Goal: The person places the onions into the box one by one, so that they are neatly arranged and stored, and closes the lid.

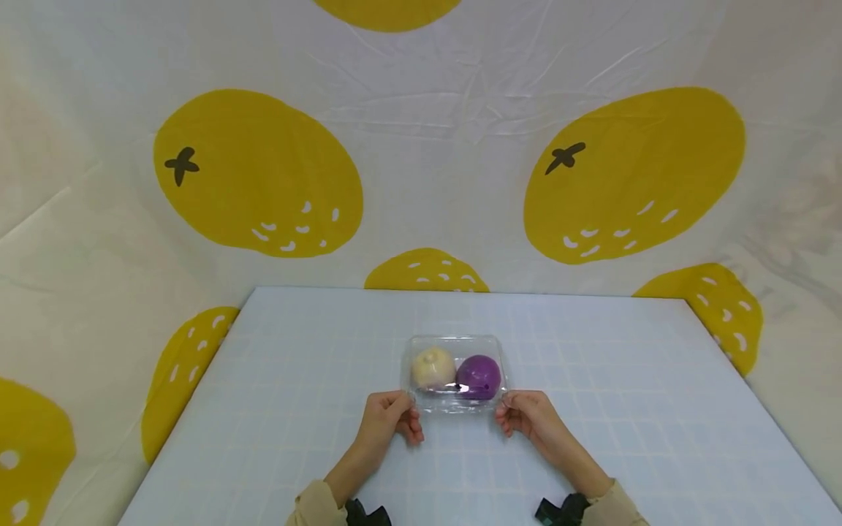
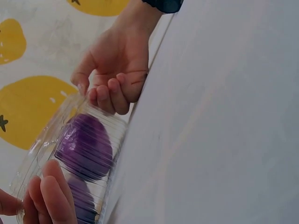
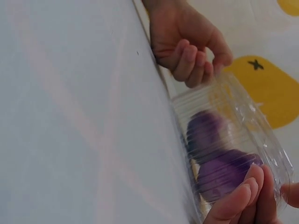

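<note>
A clear plastic clamshell box [image 1: 459,405] lies on the table in the head view, with its lid down. Inside sit a pale yellow round item [image 1: 433,367] on the left and a purple round item [image 1: 479,378] on the right. My left hand [image 1: 388,422] pinches the box's near left corner between thumb and fingers. At the near right corner, my right hand [image 1: 531,422] pinches the rim likewise. Both wrist views show the ribbed side of the box [image 2: 100,114] and purple shapes through it. Only fingertips of the camera's own hand show there.
The white table [image 1: 276,365] has a faint grid pattern. Behind and beside it hangs a pale cloth [image 1: 441,168] printed with large yellow fruit shapes. Dark straps [image 1: 368,513] circle the wrists near the table's front.
</note>
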